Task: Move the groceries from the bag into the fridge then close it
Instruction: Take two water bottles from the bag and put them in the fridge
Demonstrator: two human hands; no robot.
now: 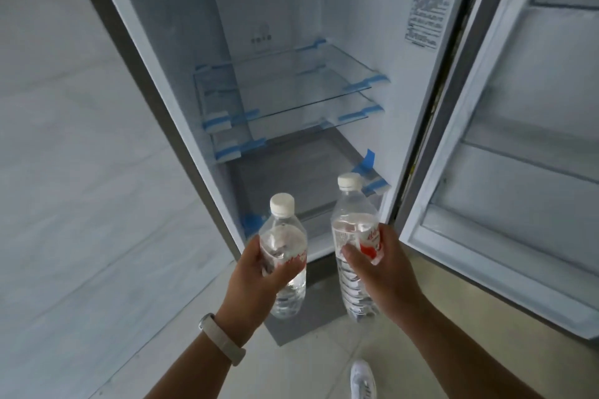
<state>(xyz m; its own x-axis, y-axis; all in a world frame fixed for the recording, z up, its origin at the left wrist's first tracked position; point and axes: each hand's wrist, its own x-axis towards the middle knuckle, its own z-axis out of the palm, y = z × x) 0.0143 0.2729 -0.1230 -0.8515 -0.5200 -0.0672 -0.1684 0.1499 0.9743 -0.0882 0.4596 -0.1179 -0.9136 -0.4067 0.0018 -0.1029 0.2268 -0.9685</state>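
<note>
Here, the person stands before the open fridge (pixel 291 42) with a clear water bottle in each of the two hands. The left hand (pixel 256 282) is wrapped around the lower half of the left bottle (pixel 285 256), thumb and fingers curled closed on its body. The right hand (pixel 379 266) grips the right bottle (pixel 353 230) the same way, the thumb pressed across the front at the label. Both bottles are held in the air in front of the fridge's lower opening, side by side but apart, not touching. Each bottle's long axis runs roughly upright, its white cap pointing up and away from the person toward the fridge interior; the right bottle leans slightly leftward at the top. Both hold clear liquid. Each carries a red-and-white label band, and the writing on it is too blurred to read.

Inside the fridge, glass shelves (pixel 291 84) held with blue tape strips (pixel 366 82) sit bare, and below them is a grey-floored lower compartment (pixel 291 172). A printed sticker (pixel 431 0) on the right inner wall bears lines of small text that cannot be read. The fridge door (pixel 518 172) stands open to the right, its door bins holding nothing visible. A pale wristband (pixel 220 338) circles the left wrist, and a white shoe (pixel 363 379) shows on the tiled floor (pixel 291 366) below.
</note>
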